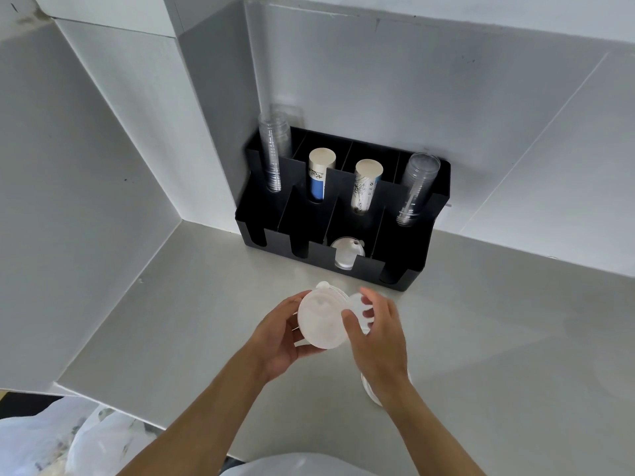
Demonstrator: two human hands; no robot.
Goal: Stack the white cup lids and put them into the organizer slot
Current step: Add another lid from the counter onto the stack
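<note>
Both hands hold lids above the bench: left hand (280, 333) grips the lid stack (321, 319); right hand (376, 329) pinches one lid (357, 302) just right of it, organizer (429, 214) beyond.

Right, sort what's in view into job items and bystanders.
Job:
- lid stack in left hand
- single lid in right hand
- lids already in organizer
- lids on counter

Bystanders:
- clear cups
- paper cups
- plastic bags
</note>
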